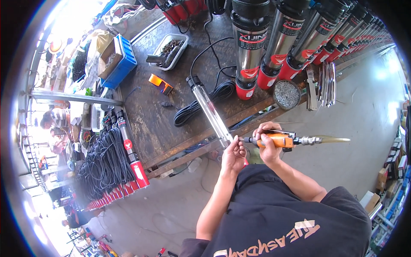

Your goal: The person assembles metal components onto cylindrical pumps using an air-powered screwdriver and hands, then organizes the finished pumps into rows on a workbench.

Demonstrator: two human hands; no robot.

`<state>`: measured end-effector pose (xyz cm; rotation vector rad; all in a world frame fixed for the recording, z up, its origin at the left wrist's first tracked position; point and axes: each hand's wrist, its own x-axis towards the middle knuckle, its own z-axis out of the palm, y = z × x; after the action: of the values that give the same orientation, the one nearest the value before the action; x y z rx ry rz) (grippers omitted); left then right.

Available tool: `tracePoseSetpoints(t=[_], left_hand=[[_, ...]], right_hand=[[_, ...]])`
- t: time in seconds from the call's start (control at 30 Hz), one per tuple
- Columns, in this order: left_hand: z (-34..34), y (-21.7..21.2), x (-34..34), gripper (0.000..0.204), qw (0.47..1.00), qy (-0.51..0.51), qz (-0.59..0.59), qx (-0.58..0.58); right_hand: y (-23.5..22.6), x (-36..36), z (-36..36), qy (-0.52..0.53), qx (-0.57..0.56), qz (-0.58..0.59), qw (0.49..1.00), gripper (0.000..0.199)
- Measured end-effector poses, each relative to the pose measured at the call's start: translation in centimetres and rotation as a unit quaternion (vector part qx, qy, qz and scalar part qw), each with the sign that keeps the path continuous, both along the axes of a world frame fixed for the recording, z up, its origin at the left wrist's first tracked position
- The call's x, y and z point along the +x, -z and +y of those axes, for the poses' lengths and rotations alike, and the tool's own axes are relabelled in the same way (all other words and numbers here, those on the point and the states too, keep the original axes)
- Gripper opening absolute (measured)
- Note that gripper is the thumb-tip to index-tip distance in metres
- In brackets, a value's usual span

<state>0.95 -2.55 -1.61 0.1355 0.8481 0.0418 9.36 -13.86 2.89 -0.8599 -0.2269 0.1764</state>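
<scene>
In the head view, the right hand (268,146) is wrapped around the body of an orange air tool (280,140), its hose (336,139) trailing off to that hand's right. The left hand (233,158) has its fingers bent in at the near end of a silver tube (210,110); whether they pinch something small or only press there, I cannot tell. The tool's dark nose points straight at those fingertips, so I would ease the trigger in gently, keep the nose square to the work and draw the fingertips aside once the bit seats. A slip would likely catch skin or score the metal. The tube slants over the counter (143,112) edge, so the left hand should also steady it against rolling.

The tube lies ahead and to the left of the left hand, its far part on the counter, its near end hidden behind the fingers. It looks polished, with bright lengthwise streaks and a dark cap at the far end, from which a black cable (192,64) rises. A coil of cable (191,113) lies just beside it.
</scene>
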Motion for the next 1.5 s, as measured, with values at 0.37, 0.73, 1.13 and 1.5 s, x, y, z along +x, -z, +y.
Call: tracePoseSetpoints(t=[0.37,0.73,1.13,1.5], left_hand=[[1.3,1.0,-0.2,0.019,0.999,0.015,0.013,0.042],[2.3,2.0,1.5,0.02,0.995,-0.056,0.066,-0.054],[3.6,1.9,-1.2,0.026,0.899,0.176,0.142,0.375],[4.3,4.0,-1.9,0.031,0.842,0.214,0.178,0.461]], right_hand=[[1.8,-0.1,1.2,-0.027,-0.008,0.013,1.0,0.023],[5.6,0.2,2.6,-0.064,-0.09,-0.048,0.993,0.021],[7.7,1.6,4.4,-0.074,-0.083,0.015,0.994,0.021],[8.1,0.6,5.4,-0.114,-0.106,-0.033,0.987,0.023]])
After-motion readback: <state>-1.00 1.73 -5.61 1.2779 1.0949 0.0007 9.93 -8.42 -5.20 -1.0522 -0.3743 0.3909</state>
